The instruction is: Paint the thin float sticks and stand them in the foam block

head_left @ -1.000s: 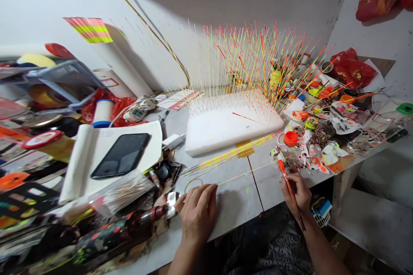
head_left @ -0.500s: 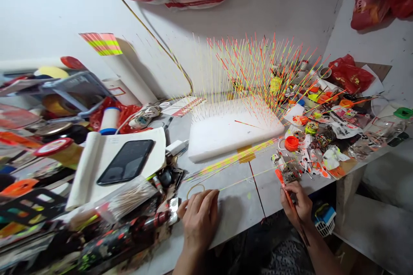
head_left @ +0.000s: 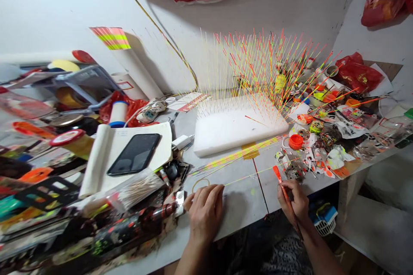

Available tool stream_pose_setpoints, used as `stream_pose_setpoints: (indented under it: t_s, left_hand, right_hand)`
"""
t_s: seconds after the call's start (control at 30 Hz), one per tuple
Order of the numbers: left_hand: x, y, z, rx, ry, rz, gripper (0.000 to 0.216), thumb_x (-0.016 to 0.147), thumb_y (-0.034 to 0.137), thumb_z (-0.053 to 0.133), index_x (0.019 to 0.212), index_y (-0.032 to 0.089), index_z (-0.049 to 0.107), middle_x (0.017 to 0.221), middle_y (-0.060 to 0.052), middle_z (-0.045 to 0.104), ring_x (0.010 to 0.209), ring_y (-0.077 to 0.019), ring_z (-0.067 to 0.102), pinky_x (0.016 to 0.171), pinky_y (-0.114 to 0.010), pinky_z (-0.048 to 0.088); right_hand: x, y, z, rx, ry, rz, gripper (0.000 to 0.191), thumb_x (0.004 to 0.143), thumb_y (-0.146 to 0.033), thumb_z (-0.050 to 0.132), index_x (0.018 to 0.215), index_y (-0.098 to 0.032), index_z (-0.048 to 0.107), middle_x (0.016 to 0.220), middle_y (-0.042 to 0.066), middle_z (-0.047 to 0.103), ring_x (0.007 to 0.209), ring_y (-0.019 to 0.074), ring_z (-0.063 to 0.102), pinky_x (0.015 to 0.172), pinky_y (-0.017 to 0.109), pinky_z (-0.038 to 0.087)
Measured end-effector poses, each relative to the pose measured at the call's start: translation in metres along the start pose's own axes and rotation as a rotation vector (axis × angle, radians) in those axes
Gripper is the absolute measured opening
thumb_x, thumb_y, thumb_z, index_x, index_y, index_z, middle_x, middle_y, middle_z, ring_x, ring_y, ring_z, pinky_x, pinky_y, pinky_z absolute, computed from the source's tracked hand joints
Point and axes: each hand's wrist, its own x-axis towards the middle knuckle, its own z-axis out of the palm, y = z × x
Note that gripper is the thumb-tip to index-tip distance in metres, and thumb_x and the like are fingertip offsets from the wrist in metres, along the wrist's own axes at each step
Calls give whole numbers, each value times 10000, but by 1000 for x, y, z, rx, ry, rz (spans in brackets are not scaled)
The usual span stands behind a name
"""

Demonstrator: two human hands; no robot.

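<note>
Both hands sit at the near edge of the white tabletop [head_left: 247, 204], barely shifted from a moment ago, with no new grip or release. The left hand [head_left: 205, 214] is curled closed over the near end of a thin yellow-green rod [head_left: 254, 176], its fingers partly hiding the hold. The rod lies low, its long axis running rightward and slightly away from the person, and its far end passes just beside an orange-tipped slender paintbrush [head_left: 278, 175] gripped in the right hand [head_left: 295, 202]. Nearby lie a tan rubber band [head_left: 200, 185] and a white foam block [head_left: 240, 131] bristling with thin striped rods [head_left: 248, 68].
</note>
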Motion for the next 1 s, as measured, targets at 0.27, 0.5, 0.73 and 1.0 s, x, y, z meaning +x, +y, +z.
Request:
stream_pose_setpoints:
  t_s: [0.27,0.5,0.73,1.0]
  left_hand:
    - [1,1,0,-11,6,-3,113,901,135,573,944,215,640,820,-13,700,758,-148,637,799,-331,348]
    - [2,1,-3,-13,4,11,113,909,126,567,950,210,632,815,-17,697,764,-154,631,785,-328,340]
    - [0,0,-2,0,7,0,120,913,131,561,946,207,647,826,-18,704,767,-147,644,784,-328,354]
    - [-1,3,-3,-7,0,-10,106,928,127,558,964,198,629,828,-13,693,770,-141,637,791,-321,360]
  right_hand:
    - [-1,1,0,-28,-8,-4,66,918,-174,577,958,-216,610,803,23,667,675,139,663,549,211,539]
    - [-3,1,-4,18,-11,-12,112,904,-140,587,975,-225,600,823,22,674,705,139,667,595,216,556]
    - [-4,-14,3,113,-47,-98,172,892,-92,570,999,-224,591,800,18,673,725,148,667,678,255,578]
    - [-4,-16,12,38,-39,-89,112,925,-132,561,983,-224,586,792,12,669,690,141,662,638,244,560]
